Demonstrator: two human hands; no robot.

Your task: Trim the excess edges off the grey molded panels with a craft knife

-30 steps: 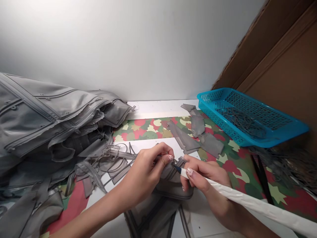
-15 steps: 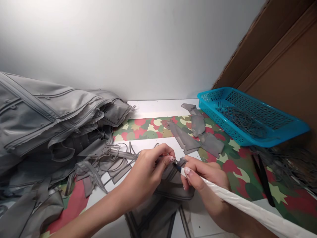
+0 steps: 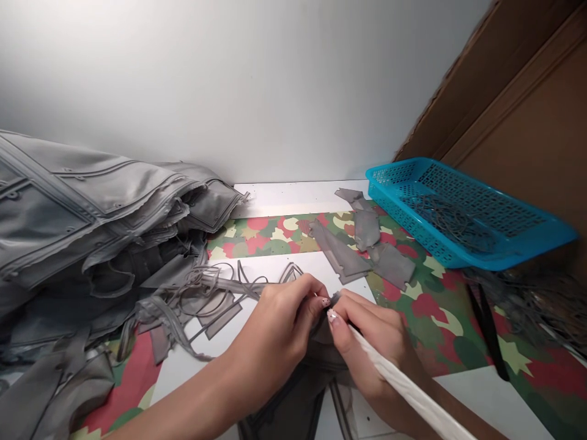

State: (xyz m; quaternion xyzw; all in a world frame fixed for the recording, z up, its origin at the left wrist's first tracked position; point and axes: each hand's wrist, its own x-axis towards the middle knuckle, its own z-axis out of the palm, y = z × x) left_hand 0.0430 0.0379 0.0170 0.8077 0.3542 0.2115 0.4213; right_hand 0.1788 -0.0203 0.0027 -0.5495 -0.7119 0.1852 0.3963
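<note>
My left hand (image 3: pixel 287 315) pinches the edge of a grey rubbery piece (image 3: pixel 293 391), its thumb and forefinger pressed together. Close against it, my right hand (image 3: pixel 373 333) is closed around a white-wrapped tool (image 3: pixel 389 373), whose long handle runs down to the lower right. The tool's tip is hidden between the fingertips. The rest of the grey piece hangs below both hands, over the white sheet (image 3: pixel 183 373).
Grey moulded sheets (image 3: pixel 92 201) are heaped at the left, with thin loose strips (image 3: pixel 202 293) beside them. Flat grey pieces (image 3: pixel 343 253) lie beyond my hands. A blue basket (image 3: pixel 504 244) holds strips; black tweezers (image 3: pixel 488 333) lie at the right.
My right hand has moved left and closer to my left hand, and the tool's blue and white end is now covered. The grey piece has shifted and is more hidden beneath the hands.
</note>
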